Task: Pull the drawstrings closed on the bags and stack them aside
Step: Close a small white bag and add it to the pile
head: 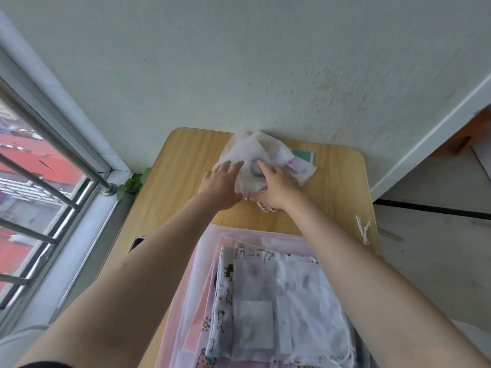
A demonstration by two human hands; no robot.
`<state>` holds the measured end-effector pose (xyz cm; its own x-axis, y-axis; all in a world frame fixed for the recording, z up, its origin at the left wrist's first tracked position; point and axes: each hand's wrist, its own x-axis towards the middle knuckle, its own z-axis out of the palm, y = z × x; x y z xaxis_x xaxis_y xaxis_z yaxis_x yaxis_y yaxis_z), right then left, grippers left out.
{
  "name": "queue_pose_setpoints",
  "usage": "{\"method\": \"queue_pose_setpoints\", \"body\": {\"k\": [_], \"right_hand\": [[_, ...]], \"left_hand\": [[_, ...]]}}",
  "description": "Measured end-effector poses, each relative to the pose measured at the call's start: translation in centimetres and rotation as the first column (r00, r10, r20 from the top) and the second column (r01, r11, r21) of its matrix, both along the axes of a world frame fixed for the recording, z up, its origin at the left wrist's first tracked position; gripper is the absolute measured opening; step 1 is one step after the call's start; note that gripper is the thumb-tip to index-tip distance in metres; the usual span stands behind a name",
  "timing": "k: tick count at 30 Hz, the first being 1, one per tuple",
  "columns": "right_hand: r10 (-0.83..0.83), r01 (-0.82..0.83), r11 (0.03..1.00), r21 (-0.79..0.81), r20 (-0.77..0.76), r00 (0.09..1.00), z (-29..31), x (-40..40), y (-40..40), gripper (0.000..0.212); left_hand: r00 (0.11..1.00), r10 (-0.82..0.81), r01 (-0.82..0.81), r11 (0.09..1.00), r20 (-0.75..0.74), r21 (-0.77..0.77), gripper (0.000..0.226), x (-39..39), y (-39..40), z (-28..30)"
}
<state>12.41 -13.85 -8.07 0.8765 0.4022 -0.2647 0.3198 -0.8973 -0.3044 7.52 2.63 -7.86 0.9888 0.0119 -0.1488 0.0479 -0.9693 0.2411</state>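
Left hand (223, 180): reached out to the far end of the table, fingers straight and spread, palm down against the left edge of the white bag (255, 160). It presses and grips nothing.

Right hand (276, 185): laid over the bag's near right side, fingers bent down onto the cloth. Whether they pinch the fabric or only press it, I cannot tell from here.

White bag: thin, semi-sheer, rumpled, lying on a small heap against the wall at the table's far edge. Its gathered mouth points toward the person, and the looped drawstring (265, 207) trails out just under the right wrist.

Beneath and beside it: other pale pieces of the heap, one with a pink print (297, 166), and a green-edged item (305, 155) peeking out at the right.

Near end of the table: a flat pile of unclosed bags (265, 301), sheer white over cartoon prints over pink.

Loose white cord (362, 229): lying alone near the right edge, well apart from both piles.

Wooden table (186, 160); window with rails at left; green leaves at the sill corner.

Step in hand, as I judge it: the closed bag is being set and patted flat on the far stack.

Next move calls for: releasing it, drawing both hands back to the near pile, taking the top bag and finding its cords to pull.
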Motion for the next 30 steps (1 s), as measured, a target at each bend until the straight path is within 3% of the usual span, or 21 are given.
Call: {"method": "queue_pose_setpoints", "body": {"k": [3, 6, 8, 11, 15, 21, 30], "right_hand": [[-0.014, 0.009, 0.998, 0.058, 0.092, 0.996, 2.1, -0.9, -0.3, 0.090], [-0.078, 0.043, 0.982, 0.183, 0.187, 0.979, 4.2, -2.6, -0.9, 0.044], [-0.114, 0.062, 0.959, 0.276, 0.179, 0.977, 5.2, -4.7, -1.2, 0.014], [-0.025, 0.018, 0.985, 0.169, 0.044, 0.999, 5.3, -7.7, -1.7, 0.023], [0.052, -0.062, 0.994, -0.089, -0.106, 0.993, 4.2, -11.7, -3.1, 0.012], [0.031, -0.031, 0.975, -0.222, -0.006, 1.000, 3.5, -15.9, -5.5, 0.031], [0.019, 0.007, 0.964, -0.265, 0.096, 0.995, 4.2, -18.4, -7.6, 0.033]], "left_hand": [[0.986, 0.064, -0.051, 0.995, 0.157, -0.085, 0.072, -1.1, -0.6, 1.7], [0.934, 0.135, -0.085, 0.983, 0.332, -0.160, 0.047, -3.2, -1.7, 3.3], [0.925, 0.174, -0.106, 0.972, 0.337, -0.211, 0.032, -5.3, -2.5, 3.9], [0.981, 0.129, -0.098, 0.975, 0.147, -0.201, 0.018, -8.2, -3.9, 3.8], [0.995, 0.003, -0.020, 0.985, -0.097, -0.173, 0.018, -12.0, -5.4, 2.2], [0.998, 0.015, -0.026, 0.987, -0.066, -0.156, 0.025, -14.8, -6.8, 1.6], [0.988, 0.015, -0.030, 0.995, -0.152, -0.100, 0.045, -16.4, -8.0, 1.8]]}}
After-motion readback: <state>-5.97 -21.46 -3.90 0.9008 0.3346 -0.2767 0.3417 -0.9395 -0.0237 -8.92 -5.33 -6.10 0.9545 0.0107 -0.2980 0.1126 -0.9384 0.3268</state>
